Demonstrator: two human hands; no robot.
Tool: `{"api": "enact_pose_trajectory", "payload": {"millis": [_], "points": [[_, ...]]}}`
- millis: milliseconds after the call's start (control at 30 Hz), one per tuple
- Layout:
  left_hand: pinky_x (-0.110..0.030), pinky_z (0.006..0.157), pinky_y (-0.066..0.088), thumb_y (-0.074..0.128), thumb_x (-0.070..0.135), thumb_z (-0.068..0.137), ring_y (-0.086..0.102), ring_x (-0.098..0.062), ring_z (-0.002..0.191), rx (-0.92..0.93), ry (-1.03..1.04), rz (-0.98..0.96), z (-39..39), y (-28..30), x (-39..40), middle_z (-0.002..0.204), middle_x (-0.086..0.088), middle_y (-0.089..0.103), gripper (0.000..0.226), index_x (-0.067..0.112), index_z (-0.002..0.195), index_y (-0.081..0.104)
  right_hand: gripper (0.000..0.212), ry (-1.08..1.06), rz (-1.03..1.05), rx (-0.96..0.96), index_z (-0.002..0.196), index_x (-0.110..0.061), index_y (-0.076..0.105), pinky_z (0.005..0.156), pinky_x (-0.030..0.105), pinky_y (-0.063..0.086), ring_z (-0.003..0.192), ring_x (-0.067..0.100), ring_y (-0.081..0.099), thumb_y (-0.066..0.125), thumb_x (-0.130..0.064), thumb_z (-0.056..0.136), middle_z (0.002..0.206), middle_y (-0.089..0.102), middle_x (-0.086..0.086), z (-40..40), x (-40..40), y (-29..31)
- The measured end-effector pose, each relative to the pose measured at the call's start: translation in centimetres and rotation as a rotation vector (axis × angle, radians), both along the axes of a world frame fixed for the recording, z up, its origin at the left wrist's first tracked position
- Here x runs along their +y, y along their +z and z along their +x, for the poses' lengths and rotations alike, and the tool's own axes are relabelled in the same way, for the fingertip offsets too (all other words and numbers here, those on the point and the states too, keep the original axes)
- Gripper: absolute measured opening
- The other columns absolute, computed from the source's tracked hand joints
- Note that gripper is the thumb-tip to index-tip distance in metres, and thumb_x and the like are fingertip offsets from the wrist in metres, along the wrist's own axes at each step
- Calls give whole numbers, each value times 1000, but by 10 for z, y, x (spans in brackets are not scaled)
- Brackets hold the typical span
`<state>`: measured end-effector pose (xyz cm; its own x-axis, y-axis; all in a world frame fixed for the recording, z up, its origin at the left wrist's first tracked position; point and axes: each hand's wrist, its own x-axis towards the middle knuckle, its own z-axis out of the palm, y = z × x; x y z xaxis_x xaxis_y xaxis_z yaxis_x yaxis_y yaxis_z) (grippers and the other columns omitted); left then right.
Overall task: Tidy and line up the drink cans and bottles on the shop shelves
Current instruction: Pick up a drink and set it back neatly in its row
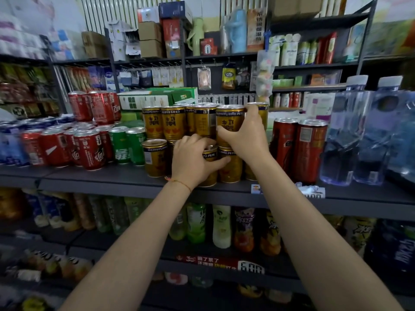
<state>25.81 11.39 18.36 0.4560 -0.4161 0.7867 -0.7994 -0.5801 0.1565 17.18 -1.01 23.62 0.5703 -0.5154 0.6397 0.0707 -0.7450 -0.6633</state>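
Note:
Gold energy-drink cans stand stacked in two layers on the dark shelf (125, 184). My left hand (193, 162) grips a gold can of the lower layer (210, 176) at the shelf's front, fingers curled over its top. My right hand (241, 133) holds a gold can of the upper layer (229, 121), thumb on its left side and fingers round its right. Another lower gold can (155, 158) stands free to the left.
Red cola cans (88, 149) and green cans (119, 145) stand to the left. Tall red cans (308, 150) and large water bottles (345, 140) stand to the right. Bottled drinks (221, 225) fill the shelf below. Boxes and hanging goods sit behind and above.

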Motion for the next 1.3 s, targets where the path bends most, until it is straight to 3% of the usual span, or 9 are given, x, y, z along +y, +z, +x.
{"api": "enact_pose_trajectory", "payload": {"millis": [200,267,367,500,667,833,1000,1133,1300], "points": [[-42,106,38,40,71,87,50,-23,124,62,-93,172,3,12,15,130,-3,59,74,21,140,51,73,-248,-103,-176,142,-5,37,103,42,42,124,29,44,65,-43,86,135,45,15,-2,26,-14],[-44,117,27,39,64,90,38,-25,139,34,-142,132,4,16,38,147,-7,47,75,14,146,43,42,-279,-175,-417,124,-5,52,94,38,43,112,25,50,58,-28,89,122,53,12,-5,50,-16],[-45,100,44,47,47,95,58,-23,115,-97,-177,-76,6,15,99,119,-4,66,44,16,119,66,9,-54,-169,-559,97,-11,57,70,28,44,80,12,53,51,-13,90,88,57,-3,0,99,-20],[-40,60,49,47,43,95,63,-18,69,141,-116,-119,22,-9,208,72,1,69,40,16,74,68,5,217,-79,-333,94,-17,55,52,23,39,58,4,51,53,-12,93,68,52,-14,39,196,-38],[-37,67,55,54,43,96,65,-13,74,600,49,92,82,-65,390,78,5,70,29,22,82,70,14,534,63,192,86,-24,61,63,34,52,66,14,65,54,-23,98,72,67,-4,121,353,-88],[-38,67,54,54,34,98,66,-14,71,838,128,-118,117,-119,584,76,4,70,26,24,81,72,21,778,119,524,88,-20,67,63,32,53,64,13,67,53,-28,101,77,69,-2,175,516,-163],[-37,67,59,53,27,99,68,-16,63,937,233,-328,141,-140,707,76,2,72,20,20,97,71,23,915,326,627,88,-15,69,61,31,52,64,20,67,52,-20,102,74,71,4,221,633,-200],[-21,57,51,53,26,100,66,-8,61,963,210,-347,190,-136,764,86,0,71,20,28,120,60,21,847,424,461,90,-17,69,61,35,54,66,22,68,51,-16,101,76,71,5,278,689,-193],[-27,67,57,54,29,99,69,-8,68,861,216,-300,290,-112,813,95,5,70,32,31,131,53,19,810,349,262,96,-26,67,66,33,55,71,8,68,51,-16,100,87,71,-5,381,743,-165]]}}
